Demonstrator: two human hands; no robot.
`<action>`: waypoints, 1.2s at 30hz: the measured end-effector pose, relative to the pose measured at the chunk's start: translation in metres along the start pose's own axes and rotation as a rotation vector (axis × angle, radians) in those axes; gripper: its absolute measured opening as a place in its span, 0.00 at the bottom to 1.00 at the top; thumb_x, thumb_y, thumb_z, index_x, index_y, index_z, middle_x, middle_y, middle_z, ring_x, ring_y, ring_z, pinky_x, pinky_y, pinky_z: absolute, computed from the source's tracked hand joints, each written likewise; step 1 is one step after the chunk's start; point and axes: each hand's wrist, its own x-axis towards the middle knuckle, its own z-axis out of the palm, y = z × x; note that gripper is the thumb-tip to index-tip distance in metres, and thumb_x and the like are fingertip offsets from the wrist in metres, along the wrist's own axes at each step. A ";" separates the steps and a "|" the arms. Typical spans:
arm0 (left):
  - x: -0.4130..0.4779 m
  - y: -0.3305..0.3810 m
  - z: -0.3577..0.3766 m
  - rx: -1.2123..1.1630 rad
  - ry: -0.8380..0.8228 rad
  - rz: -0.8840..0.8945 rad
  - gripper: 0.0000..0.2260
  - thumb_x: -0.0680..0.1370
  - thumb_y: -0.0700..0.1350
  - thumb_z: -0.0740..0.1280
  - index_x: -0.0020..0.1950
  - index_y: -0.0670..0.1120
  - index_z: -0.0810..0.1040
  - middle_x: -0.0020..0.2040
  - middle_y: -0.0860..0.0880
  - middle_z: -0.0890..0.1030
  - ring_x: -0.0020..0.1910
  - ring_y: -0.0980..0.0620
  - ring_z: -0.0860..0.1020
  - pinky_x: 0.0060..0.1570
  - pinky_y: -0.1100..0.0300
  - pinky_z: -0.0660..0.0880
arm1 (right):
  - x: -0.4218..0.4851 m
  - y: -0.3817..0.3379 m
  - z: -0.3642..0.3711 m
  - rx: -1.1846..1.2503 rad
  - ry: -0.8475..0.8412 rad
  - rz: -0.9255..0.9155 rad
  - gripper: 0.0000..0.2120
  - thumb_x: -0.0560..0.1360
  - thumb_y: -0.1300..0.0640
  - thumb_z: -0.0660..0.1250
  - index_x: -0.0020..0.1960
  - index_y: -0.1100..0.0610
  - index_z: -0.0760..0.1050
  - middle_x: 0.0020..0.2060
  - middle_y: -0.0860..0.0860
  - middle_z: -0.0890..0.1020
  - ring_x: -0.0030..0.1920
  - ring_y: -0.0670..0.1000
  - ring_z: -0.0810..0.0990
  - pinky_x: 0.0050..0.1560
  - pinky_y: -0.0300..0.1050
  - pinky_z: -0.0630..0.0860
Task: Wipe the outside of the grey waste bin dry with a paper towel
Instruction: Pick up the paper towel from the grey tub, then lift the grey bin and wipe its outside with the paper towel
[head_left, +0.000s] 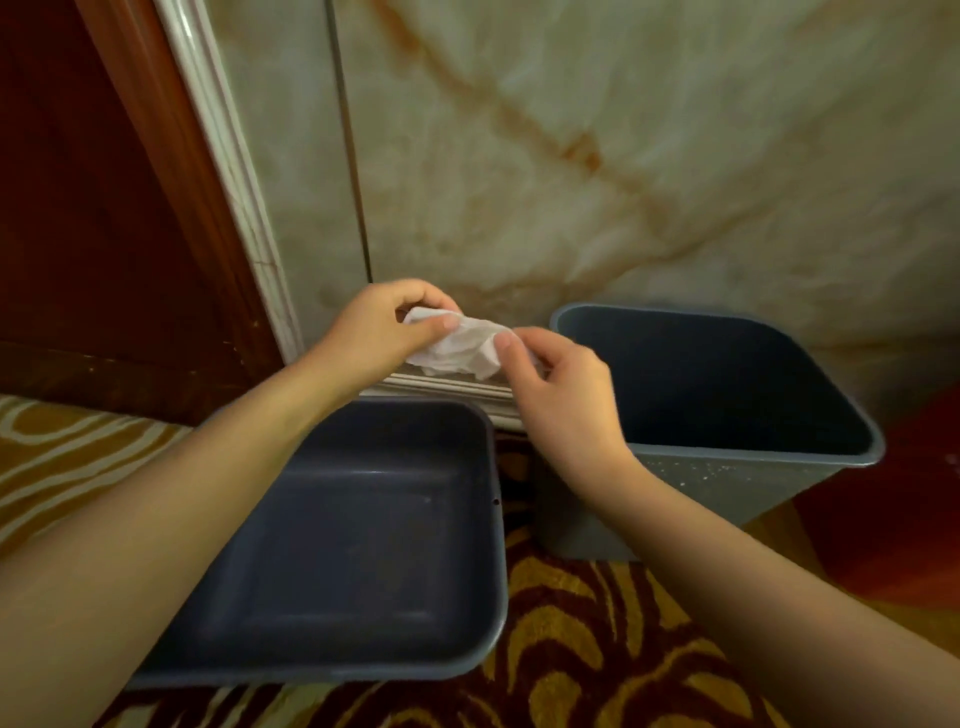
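Now we hold the crumpled paper towel pinched between the fingertips of our left hand and right hand, above 2 bins, readying it; next, press it to the grey waste bin wall, speckled with droplets.

Patterned carpet carries two grey bins, apparently empty.

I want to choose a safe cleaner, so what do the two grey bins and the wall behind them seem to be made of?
Right bin and left bin: likely moulded plastic, matte, with rounded rims; white specks show on the right one's outside. Wall: marble or marble-look panel, polished, with brown veins.
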 end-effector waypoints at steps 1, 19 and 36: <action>0.000 0.012 0.007 -0.012 -0.034 0.013 0.03 0.73 0.40 0.68 0.44 0.45 0.80 0.38 0.51 0.80 0.36 0.60 0.76 0.37 0.67 0.73 | -0.002 0.000 -0.015 0.020 0.036 0.036 0.10 0.77 0.53 0.61 0.44 0.50 0.81 0.33 0.42 0.81 0.37 0.40 0.79 0.37 0.31 0.72; 0.030 0.104 0.210 0.479 -0.809 0.099 0.15 0.78 0.52 0.59 0.48 0.45 0.80 0.47 0.51 0.82 0.42 0.54 0.77 0.49 0.58 0.73 | -0.109 0.092 -0.209 0.725 0.861 0.641 0.06 0.75 0.61 0.62 0.42 0.57 0.76 0.39 0.53 0.85 0.42 0.54 0.85 0.37 0.45 0.82; 0.061 0.125 0.212 0.299 -0.839 0.148 0.15 0.80 0.44 0.58 0.42 0.36 0.77 0.36 0.45 0.78 0.35 0.52 0.74 0.43 0.59 0.70 | -0.093 0.137 -0.200 0.422 0.987 0.540 0.11 0.76 0.59 0.58 0.44 0.51 0.80 0.42 0.48 0.84 0.47 0.49 0.82 0.47 0.45 0.78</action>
